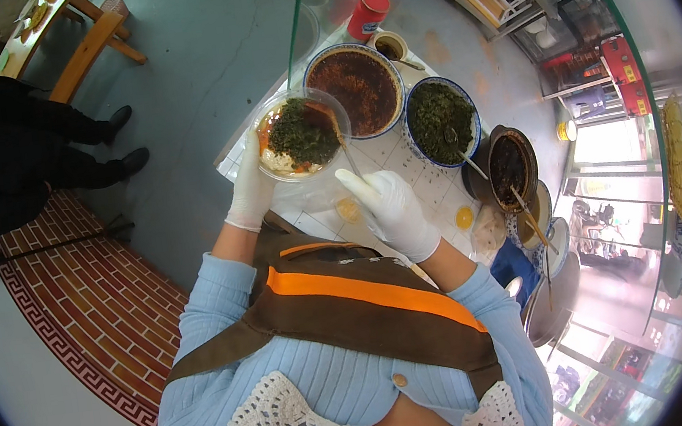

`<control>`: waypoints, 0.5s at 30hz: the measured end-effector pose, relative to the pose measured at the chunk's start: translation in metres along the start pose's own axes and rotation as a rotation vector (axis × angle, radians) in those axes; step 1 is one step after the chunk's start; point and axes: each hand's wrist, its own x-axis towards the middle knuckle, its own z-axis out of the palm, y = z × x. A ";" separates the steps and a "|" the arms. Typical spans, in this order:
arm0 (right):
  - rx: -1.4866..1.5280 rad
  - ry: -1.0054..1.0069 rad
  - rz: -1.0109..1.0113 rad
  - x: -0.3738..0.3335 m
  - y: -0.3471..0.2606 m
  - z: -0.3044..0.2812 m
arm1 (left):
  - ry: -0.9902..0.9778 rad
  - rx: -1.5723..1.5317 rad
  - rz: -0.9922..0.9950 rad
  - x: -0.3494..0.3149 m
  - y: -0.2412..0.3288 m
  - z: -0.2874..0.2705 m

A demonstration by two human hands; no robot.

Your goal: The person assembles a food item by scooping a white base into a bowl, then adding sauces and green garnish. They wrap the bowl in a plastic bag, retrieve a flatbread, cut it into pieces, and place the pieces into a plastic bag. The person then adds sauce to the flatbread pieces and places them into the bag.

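Left hand, gloved in white, is curled around the near left side of a clear round plastic bowl, held up above the white-tiled desk; its fingers beneath are mostly hidden. Right hand, also white-gloved, is closed around a thin metal utensil handle that runs to the bowl's right edge; its working end cannot be made out.

Inside the bowl, pale soft food, reddish sauce and a heap of dark green chopped leaves are already in place. They lie in distinct patches, so filling looks well advanced, with mixing apparently not done. Similar sauce and greens fill two blue-rimmed white bowls, one beyond, one to the right. Whether any further ingredient is left to add cannot be told.
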 end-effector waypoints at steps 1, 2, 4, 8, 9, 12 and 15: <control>0.007 -0.001 0.002 -0.001 -0.001 -0.002 | -0.010 0.010 0.006 0.000 0.000 0.000; 0.020 -0.011 0.007 -0.001 -0.003 -0.003 | -0.006 0.016 0.001 0.000 0.000 -0.001; 0.023 -0.001 0.023 -0.002 -0.004 -0.007 | -0.012 0.014 0.000 0.000 0.000 -0.001; 0.034 0.007 0.010 -0.002 -0.004 -0.011 | -0.019 0.000 0.000 0.000 0.000 -0.002; 0.007 0.014 -0.014 -0.003 -0.004 -0.012 | -0.010 -0.022 -0.010 0.001 0.000 -0.002; -0.022 0.017 -0.028 -0.004 -0.002 -0.012 | -0.004 0.027 0.013 0.003 0.000 -0.001; -0.015 0.019 0.001 -0.006 0.000 -0.012 | -0.028 0.001 0.013 0.006 0.001 0.000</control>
